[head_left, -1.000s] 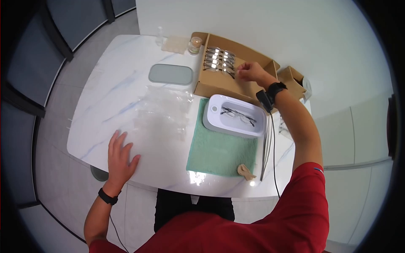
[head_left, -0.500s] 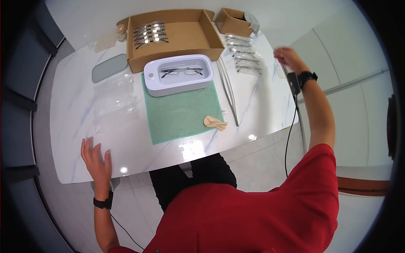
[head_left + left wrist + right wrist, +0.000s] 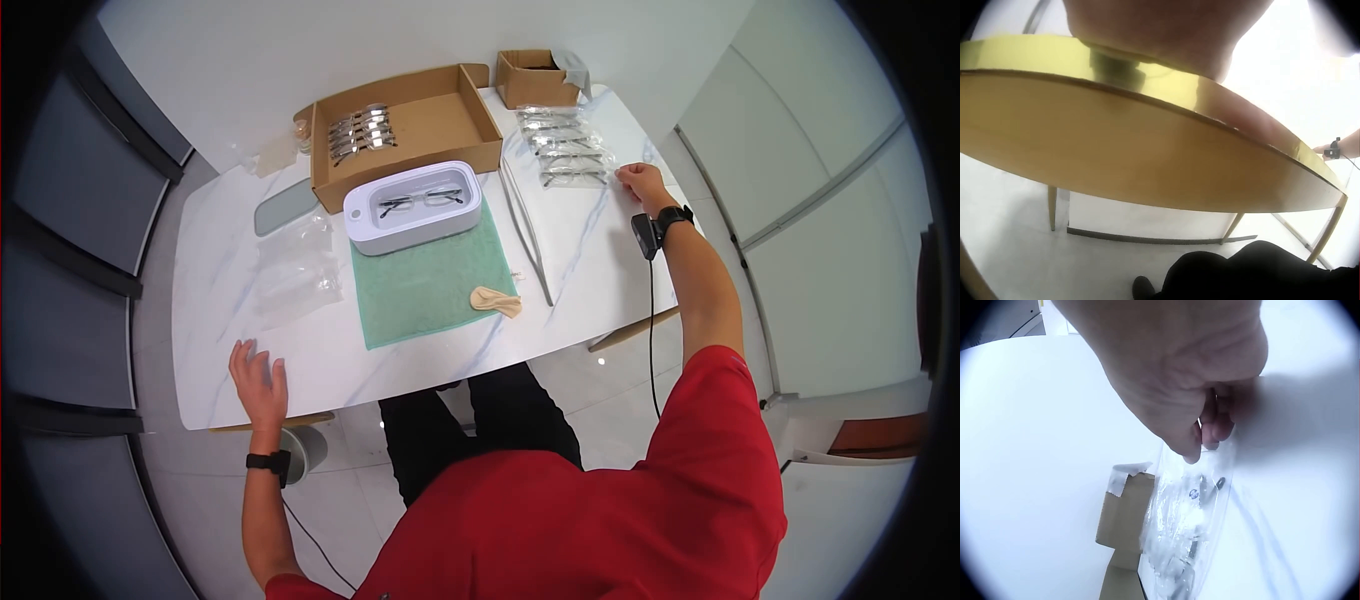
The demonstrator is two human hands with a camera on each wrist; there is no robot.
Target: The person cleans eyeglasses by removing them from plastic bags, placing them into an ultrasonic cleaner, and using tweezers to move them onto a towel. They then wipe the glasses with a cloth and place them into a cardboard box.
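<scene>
My right hand (image 3: 643, 182) is at the right end of a row of eyeglasses in clear plastic bags (image 3: 562, 142). In the right wrist view its thumb and fingertips pinch the end of a clear bag (image 3: 1194, 506) with eyeglasses inside. My left hand (image 3: 262, 385) rests with fingers spread near the table's front left edge, holding nothing. Between the hands, a white cleaner tub (image 3: 375, 240) holds a pair of eyeglasses (image 3: 420, 200). It stands on the back of a green cloth (image 3: 430, 290).
A shallow cardboard box (image 3: 430, 110) at the back holds several eyeglasses (image 3: 362, 132). A small cardboard box (image 3: 540, 88) stands farther right. Empty clear bags (image 3: 298, 265) and a grey lid (image 3: 285, 205) lie left of the tub. Long tweezers (image 3: 528, 235) and beige finger cots (image 3: 495, 301) lie nearer.
My right hand has left the shallow cardboard box, swung right and come down to the bagged eyeglasses, where it pinches a bag. The head view has turned right. My left hand stays near the table edge.
</scene>
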